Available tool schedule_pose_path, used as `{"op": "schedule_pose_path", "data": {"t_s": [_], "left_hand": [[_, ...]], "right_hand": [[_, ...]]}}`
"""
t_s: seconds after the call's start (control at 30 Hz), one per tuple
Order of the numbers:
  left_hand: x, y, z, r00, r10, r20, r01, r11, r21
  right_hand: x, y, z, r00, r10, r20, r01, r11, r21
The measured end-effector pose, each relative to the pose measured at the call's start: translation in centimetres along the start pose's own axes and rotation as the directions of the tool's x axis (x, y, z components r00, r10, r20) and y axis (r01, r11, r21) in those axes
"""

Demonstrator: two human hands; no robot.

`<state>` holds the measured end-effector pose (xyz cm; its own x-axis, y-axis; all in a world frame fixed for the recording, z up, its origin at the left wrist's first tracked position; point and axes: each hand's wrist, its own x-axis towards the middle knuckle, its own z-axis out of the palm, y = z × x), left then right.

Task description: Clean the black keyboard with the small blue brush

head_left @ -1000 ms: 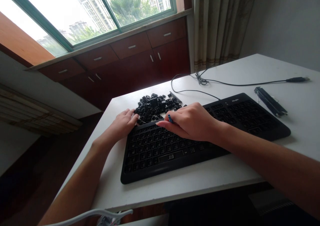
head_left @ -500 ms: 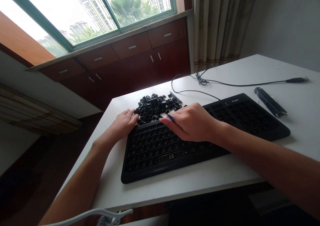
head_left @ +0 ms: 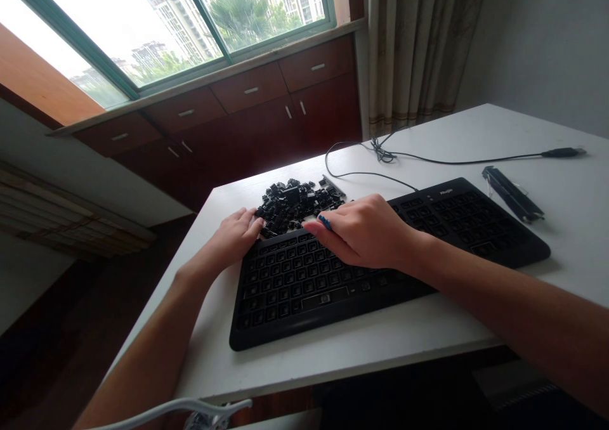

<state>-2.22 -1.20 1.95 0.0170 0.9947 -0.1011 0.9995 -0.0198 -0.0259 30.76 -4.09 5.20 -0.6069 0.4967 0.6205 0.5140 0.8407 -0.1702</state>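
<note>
A black keyboard (head_left: 295,278) lies aslant on the white table, its key wells bare of caps. Behind its far left edge is a heap of loose black keycaps (head_left: 290,201). My left hand (head_left: 235,234) rests at the keyboard's far left corner, fingers stretched out beside the heap. Over the keyboard's middle, my right hand (head_left: 361,232) is closed around a small tool with a blue end (head_left: 325,222). Most of that tool is hidden in the fist, so its exact kind does not show. The right hand also covers the keys beneath it.
The keyboard's black cable (head_left: 385,154) runs tangled along the table's back edge to a plug at the right. A long black piece (head_left: 514,195) lies right of the keyboard. The white table (head_left: 380,328) ends close in front. A pale curved bar (head_left: 209,406) crosses the bottom left.
Both hands keep almost the same places. My right hand, with the blue-ended tool, has shifted only very slightly, and the whole view has moved a little.
</note>
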Motion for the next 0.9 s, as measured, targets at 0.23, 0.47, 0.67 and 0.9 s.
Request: {"op": "schedule_pose_path", "data": {"t_s": [0.23, 0.47, 0.67, 0.9], "left_hand": [[-0.07, 0.25, -0.17, 1.000, 0.019, -0.021, -0.019, 1.000, 0.005], [-0.15, 0.35, -0.32, 1.000, 0.026, -0.006, -0.025, 0.999, 0.023], [-0.18, 0.31, -0.22, 1.000, 0.000, -0.005, 0.000, 1.000, -0.004], [-0.21, 0.41, -0.23, 1.000, -0.022, -0.002, 0.022, 1.000, -0.020]], "right_hand": [[0.19, -0.05, -0.02, 0.999, -0.019, -0.051, 0.022, 0.998, 0.056], [0.07, 0.03, -0.08, 0.999, -0.044, -0.025, 0.045, 0.998, 0.044], [0.10, -0.03, -0.20, 0.999, -0.006, 0.041, 0.006, 1.000, 0.013], [0.10, 0.12, 0.07, 1.000, 0.017, 0.018, -0.016, 0.999, -0.051]]}}
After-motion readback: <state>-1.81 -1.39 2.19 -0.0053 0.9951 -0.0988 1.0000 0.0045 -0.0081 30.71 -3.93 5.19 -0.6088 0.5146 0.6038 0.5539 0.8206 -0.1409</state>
